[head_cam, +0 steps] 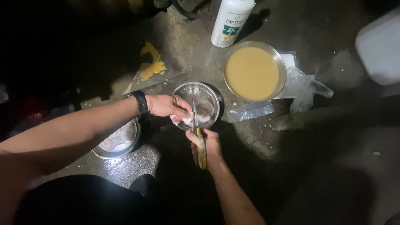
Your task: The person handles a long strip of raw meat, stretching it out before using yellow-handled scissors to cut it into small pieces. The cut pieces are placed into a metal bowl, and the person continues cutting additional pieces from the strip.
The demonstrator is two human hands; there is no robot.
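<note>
left of centre: steel bowl (118, 141) already holding pale pieces. centre: left hand (166, 105) pinching a white chunk (183, 120) over small steel bowl (199, 104); right hand (206, 146) closed on knife (199, 135), blade at chunk. mid-cut, looks partly done; how much remains unclear. upper right: pan of tan liquid (254, 73), untouched.

Small round shiny steel bowl (202, 102), large polished steel bowl (255, 71) of matt tan liquid, thin bright metal knife blade (195, 114) with dull yellowish handle, glossy white plastic bottle (230, 21), crinkled clear plastic bag (302, 85), rough wet concrete floor (133, 164)
</note>
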